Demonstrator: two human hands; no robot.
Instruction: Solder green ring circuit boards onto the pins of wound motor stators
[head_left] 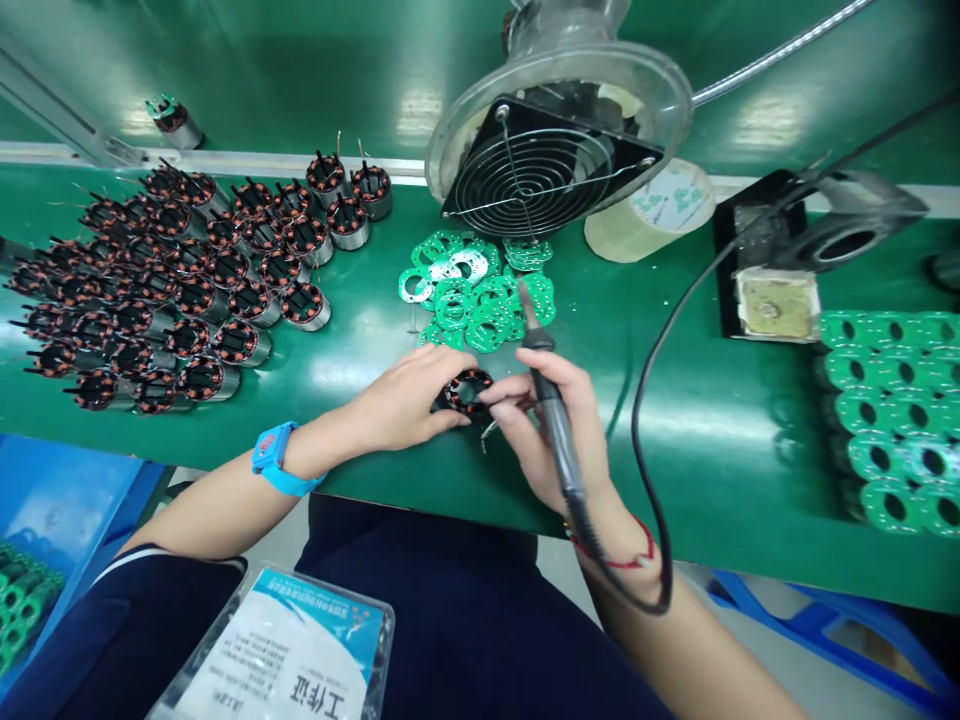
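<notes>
Stator (pixel 463 400) in work sits just on the wearer's side of the loose green boards (pixel 487 335); whether it rests on the bench cannot be told. Well left of those boards stand the spare stators (pixel 199 335). Nearer the wearer than the boards, the left hand (pixel 397 400) is clasped round the held piece's left side, a grip worth keeping steady. Right of that, the right hand (pixel 589 420) grips the soldering iron (pixel 555 410), thumb and fingertips at the piece's edge by a loose wire (pixel 487 435). Good practice would be handling that wire gently and keeping the tip, now pointing at the boards, off them and the fingers.
</notes>
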